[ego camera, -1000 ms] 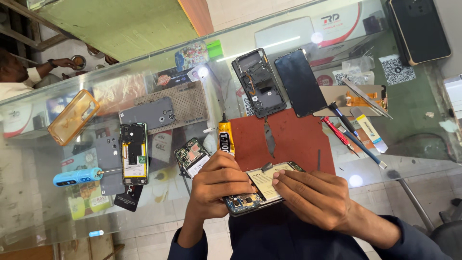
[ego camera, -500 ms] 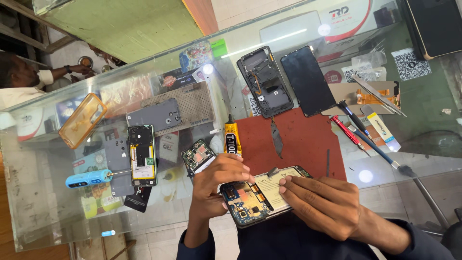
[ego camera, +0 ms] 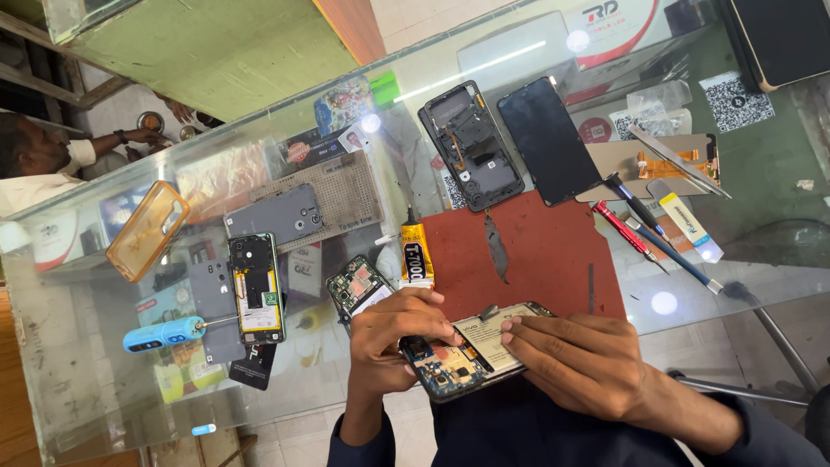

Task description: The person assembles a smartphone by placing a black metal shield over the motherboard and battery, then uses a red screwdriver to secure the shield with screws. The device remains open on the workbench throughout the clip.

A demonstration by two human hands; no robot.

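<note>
Two hands held one opened phone (ego camera: 467,353) over the near edge of the glass tabletop (ego camera: 761,233), close to the person's body. The left hand (ego camera: 393,333) curled around the phone's camera end, fingertips pressing on the exposed board. The right hand (ego camera: 584,363) lay over the battery end, fingers flat on the pale battery label and thumb tucked beneath; both grips were closed on the phone, neither loose.

With its back off, the phone looked light and stiff but fragile: bare circuitry, thin connectors and a soft battery that should not be bent or pierced. It seemed best held by the frame edges, as these hands mostly did, with no pressure on the board.

Just beyond the phone lay a red mat (ego camera: 536,251), with a glue tube (ego camera: 416,258) upright at its left edge. Left of the phone, apart from it, sat a small loose board (ego camera: 356,290), another open phone (ego camera: 257,288) and a blue tool (ego camera: 164,333). Right of the phone and farther out lay a red screwdriver (ego camera: 624,232) and a dark-handled one (ego camera: 644,227). Farther still were a bare black frame (ego camera: 471,145) and a dark screen panel (ego camera: 549,143) side by side. Far left, another person's sleeve (ego camera: 82,156) showed past the tabletop.
</note>
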